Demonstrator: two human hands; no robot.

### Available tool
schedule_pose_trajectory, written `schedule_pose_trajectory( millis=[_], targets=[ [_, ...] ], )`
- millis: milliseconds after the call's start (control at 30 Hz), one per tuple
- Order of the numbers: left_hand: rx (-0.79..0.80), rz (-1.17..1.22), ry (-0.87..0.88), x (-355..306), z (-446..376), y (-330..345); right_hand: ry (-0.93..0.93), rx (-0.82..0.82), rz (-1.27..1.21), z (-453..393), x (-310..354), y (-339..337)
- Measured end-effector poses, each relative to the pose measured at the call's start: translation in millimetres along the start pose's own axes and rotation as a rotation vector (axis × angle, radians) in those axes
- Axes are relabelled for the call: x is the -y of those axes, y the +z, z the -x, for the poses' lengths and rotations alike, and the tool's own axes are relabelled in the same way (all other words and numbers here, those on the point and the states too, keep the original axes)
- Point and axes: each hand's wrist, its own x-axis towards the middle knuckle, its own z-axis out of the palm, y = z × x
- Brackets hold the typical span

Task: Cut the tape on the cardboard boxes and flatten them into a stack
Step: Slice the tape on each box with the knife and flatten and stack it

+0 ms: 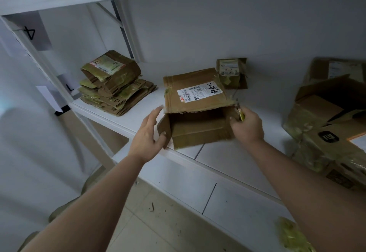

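Seen from a head-worn camera, a person reaches both bare arms toward a white metal shelf [126, 117] where a mid-sized cardboard box [198, 113] lies on its side, its open end facing the viewer. Its top face carries a white shipping label [200, 91] with handwriting, and yellowish packing tape clings to its edges. The left hand [147, 135] is open with fingers spread, cupping the box's left side flap, thumb touching the flap's lower edge, apparently to steady the box or fold that flap. The right hand [246, 126] is closed around a small yellow-handled cutter [240, 113], blade pointing up at the box's right corner just beside the taped edge, which suggests the tape there is being cut or is about to be. At the back left of the shelf rests a stack of flattened boxes [114, 87], well apart from the working box; this is likely where it will go once collapsed. A small taped parcel box [232, 72] stands against the wall behind the working box. To the right, several larger opened boxes [326, 113] are piled, seemingly waiting their turn. Scraps of tape [293, 236] lie at the lower right edge of the view, above a tiled floor [158, 222].
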Motion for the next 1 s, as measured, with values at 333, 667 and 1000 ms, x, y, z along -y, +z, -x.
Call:
schedule_pose_trajectory(
  millis=[333, 667, 1000],
  targets=[
    [0.054, -0.160, 0.105, -0.6, -15.4, -20.2, -0.029, 0.152, -0.334, 5.0, -16.8, -21.7],
    [0.271, -0.294, 0.134, -9.8, -37.1, -26.0, 0.199, -0.073, -0.568, -6.6, -18.2, -38.0],
    [0.379, -0.346, 0.169, -20.8, -43.7, -44.1, -0.019, -0.018, 0.223, -50.6, 50.5, -35.1]
  ],
)
